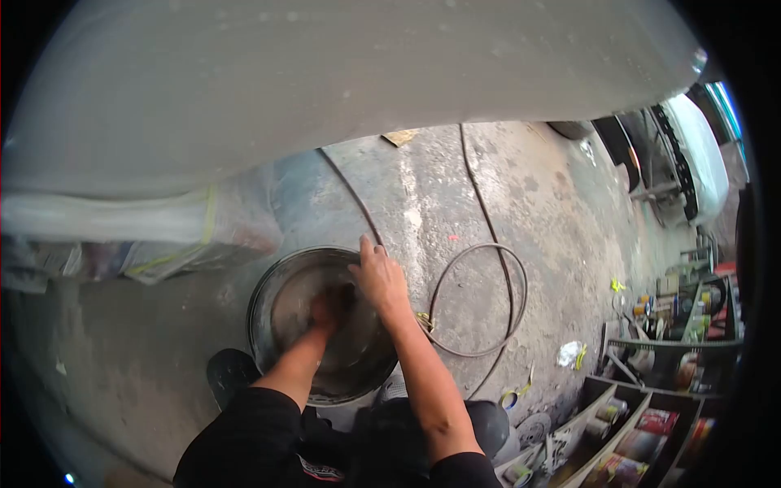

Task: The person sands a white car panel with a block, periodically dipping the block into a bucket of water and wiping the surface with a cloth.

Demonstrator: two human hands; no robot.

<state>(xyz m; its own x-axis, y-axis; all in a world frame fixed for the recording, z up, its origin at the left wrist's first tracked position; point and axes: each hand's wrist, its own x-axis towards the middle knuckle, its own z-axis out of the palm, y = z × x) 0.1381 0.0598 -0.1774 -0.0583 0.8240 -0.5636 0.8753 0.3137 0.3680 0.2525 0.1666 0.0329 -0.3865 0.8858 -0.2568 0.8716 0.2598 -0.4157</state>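
Note:
A round dark basin (259, 313) with murky water sits on the floor between my feet. My left hand (327, 311) reaches down inside it, blurred, near a dark patch; I cannot tell what its fingers hold. At the far right rim is my right hand (381, 278), its fingers stretched out across the edge and the thumb on the inner side. Above the basin hangs a large grey curved panel (350, 73), dusty and spotted with drops.
A dark hose (480, 199) loops on the concrete floor (561, 244) to the right. Plastic-wrapped sheeting (163, 232) hangs at left. Racks with cans and boxes (643, 439) stand at lower right, near a tape roll (509, 400) and crumpled white scrap (569, 353). A pale bumper-like part (700, 163) rests beyond.

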